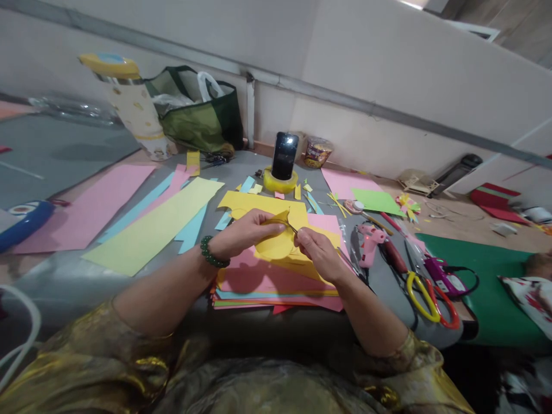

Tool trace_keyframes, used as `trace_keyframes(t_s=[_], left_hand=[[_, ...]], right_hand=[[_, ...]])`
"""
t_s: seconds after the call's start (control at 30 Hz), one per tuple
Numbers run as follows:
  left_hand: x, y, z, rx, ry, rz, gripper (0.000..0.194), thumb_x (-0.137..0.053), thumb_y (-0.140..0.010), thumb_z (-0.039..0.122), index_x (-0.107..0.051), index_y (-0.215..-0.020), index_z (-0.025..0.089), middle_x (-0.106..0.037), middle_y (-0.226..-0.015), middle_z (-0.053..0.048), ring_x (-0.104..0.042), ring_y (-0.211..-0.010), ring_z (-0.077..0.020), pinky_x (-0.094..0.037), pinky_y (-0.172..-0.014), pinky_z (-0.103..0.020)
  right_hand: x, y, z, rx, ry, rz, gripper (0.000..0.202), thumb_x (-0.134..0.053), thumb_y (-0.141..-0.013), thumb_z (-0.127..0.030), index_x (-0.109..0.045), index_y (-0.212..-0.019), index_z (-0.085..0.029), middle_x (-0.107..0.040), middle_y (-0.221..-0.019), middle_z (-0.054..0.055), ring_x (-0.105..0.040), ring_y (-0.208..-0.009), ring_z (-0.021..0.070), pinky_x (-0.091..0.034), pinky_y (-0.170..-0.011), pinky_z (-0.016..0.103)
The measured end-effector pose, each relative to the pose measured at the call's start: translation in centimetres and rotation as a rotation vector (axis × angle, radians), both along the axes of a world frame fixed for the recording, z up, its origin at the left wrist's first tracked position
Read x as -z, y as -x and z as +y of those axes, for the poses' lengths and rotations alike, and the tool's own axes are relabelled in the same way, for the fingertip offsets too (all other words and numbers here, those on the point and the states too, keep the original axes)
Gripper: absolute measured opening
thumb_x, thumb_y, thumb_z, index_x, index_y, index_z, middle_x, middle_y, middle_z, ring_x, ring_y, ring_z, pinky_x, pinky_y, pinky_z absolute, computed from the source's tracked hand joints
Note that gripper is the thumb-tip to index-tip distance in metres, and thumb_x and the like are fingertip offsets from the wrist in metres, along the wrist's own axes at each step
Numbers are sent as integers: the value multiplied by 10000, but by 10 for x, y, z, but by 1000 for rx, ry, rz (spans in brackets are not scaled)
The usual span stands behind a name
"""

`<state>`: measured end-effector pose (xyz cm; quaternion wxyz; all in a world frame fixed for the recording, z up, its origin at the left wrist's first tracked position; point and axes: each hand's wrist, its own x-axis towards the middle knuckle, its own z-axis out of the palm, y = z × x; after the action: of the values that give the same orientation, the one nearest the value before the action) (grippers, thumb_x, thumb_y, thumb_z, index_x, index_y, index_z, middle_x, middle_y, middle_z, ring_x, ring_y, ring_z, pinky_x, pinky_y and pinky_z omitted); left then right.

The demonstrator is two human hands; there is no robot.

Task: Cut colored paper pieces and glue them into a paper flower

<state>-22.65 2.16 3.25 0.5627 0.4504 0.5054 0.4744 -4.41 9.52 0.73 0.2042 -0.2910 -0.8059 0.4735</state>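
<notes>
My left hand (245, 234) pinches a curved piece of yellow paper (273, 247) between thumb and fingers. In my right hand (321, 253), close to the paper's edge, is a thin dark tool (292, 229); its kind is too small to make out. The tool's tip meets or nearly meets the yellow paper. Beneath both hands lies a stack of coloured paper (241, 276), pink near the top, with several colours along its edges. A larger cut yellow sheet (241, 201) lies just beyond my left hand.
A phone (285, 155) stands in a yellow tape roll (280, 181) at the back. Right of the stack are a pink glue gun (370, 244), scissors (425, 299) and a purple device (444, 277). Paper strips (159, 224), a tumbler (133, 109) and a green bag (198, 121) are left.
</notes>
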Motion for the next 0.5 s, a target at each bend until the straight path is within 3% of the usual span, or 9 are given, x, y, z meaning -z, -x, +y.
trace_keyframes(t_s=[0.33,0.5], left_hand=[[-2,5,0,75,4,144,241,-698,-724,348,-648,-581,160,-536,-509,36,-393,-483,-81,-294,-439,-199],[-5,5,1,121,30,131,211,-717,-664,323,-648,-538,169,-559,-499,40,-397,-483,-80,-299,-428,-192]], right_hand=[[-5,-3,0,-46,-77,-64,468,-348,-917,-631,-464,-706,-230,-464,-667,-8,-403,-636,150,-299,-607,283],[-9,-3,-1,-68,-125,-102,420,-358,-920,-586,-465,-720,-232,-515,-688,-4,-448,-666,158,-322,-651,288]])
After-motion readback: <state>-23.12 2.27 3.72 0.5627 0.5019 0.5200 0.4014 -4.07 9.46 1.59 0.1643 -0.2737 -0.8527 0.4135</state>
